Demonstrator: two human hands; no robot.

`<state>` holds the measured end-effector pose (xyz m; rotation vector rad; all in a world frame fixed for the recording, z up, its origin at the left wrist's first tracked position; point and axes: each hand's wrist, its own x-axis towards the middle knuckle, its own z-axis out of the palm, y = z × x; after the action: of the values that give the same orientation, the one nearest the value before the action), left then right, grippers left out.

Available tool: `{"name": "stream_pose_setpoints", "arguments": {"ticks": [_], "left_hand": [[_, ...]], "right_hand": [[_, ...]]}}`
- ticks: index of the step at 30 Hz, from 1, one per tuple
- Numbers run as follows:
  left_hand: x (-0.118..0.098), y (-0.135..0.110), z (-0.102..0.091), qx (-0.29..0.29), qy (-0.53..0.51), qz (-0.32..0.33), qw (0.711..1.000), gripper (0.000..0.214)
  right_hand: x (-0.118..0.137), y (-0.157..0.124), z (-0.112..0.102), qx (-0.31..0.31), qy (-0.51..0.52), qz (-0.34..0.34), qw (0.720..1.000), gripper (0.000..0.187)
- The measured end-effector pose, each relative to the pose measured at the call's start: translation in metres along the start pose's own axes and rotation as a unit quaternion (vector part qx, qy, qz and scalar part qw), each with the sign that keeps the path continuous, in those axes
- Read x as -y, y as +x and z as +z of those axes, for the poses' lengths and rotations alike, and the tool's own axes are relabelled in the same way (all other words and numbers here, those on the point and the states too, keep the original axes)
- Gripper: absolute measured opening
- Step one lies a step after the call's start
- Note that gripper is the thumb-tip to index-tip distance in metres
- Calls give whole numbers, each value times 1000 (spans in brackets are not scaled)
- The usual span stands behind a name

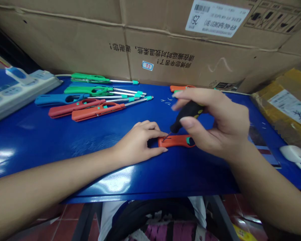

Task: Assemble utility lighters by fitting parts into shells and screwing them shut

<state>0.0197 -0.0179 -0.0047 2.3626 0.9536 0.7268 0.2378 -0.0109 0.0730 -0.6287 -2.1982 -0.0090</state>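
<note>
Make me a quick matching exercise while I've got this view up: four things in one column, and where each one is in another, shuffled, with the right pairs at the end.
Things
1. screwdriver
2. left hand
3. power strip
4. small thin pieces

Places
A. at the picture's left edge
B. gripped in the right hand
C. scattered loose, beyond the hands
D. at one end of an orange lighter

Pairs: 1-B, 2-D, 3-A, 4-C
</note>
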Motion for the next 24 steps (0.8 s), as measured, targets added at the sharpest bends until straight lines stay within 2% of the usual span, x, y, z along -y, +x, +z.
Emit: {"name": "stream_pose_setpoints", "arguments": {"ticks": [2, 5, 7, 10, 12, 15, 17, 21, 24], "left_hand": [[0, 0, 0, 2, -5, -2, 1000, 30], [1, -1, 0, 4, -5, -7, 1000, 31], [2, -1, 1, 5, -2, -7, 1000, 32], [2, -1, 1, 8, 5, -7, 1000, 36], [1, 0, 1, 10, 3, -10, 1000, 36], [0, 0, 1, 9, -4, -14, 1000, 33], [0, 0, 1, 5, -1, -13, 1000, 34], [2, -1, 2, 2, 8, -5, 1000, 37], [2, -1, 2, 7, 4, -9, 1000, 39]], "right_hand": [[1, 0, -1, 32, 36, 41, 998, 41], [0, -1, 2, 46, 101, 58, 992, 46], [-2, -1, 4, 22, 94, 33, 995, 41], [-4, 0, 4, -10, 26, -19, 999, 33], [-2, 0, 1, 14, 9, -7, 1000, 37], [1, 0, -4, 80, 51, 33, 995, 52], [2, 0, -4, 91, 74, 22, 993, 55], [-1, 1, 0, 20, -36, -21, 999, 40], [-3, 0, 3, -1, -75, -30, 997, 45]]}}
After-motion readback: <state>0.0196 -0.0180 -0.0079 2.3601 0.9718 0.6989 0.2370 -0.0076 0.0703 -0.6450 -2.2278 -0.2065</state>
